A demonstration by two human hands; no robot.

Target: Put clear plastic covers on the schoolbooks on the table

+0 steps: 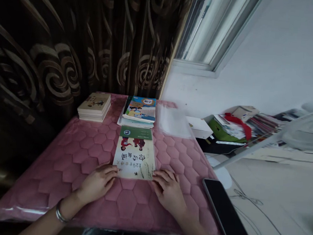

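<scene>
A book [136, 150] lies flat on the pink table, its cover upside down to me, with a green band, drawn figures and Chinese characters. My left hand [99, 181] rests at the book's near left corner, fingers stretched out and touching its edge. At the near right corner lies my right hand [170, 191], its fingers extended and lightly bent against that edge. Neither hand visibly wraps round the book. Just beyond it sits a stack of books [140, 109] with a blue illustrated cover on top.
A pile of beige books [94, 106] stands at the table's back left. Clear plastic sheets [174, 121] lie back right. A black-screened phone [227, 213] rests along the right edge. Dark curtains [106, 35] hang behind; a white fan [296, 127], papers and cables are on the right.
</scene>
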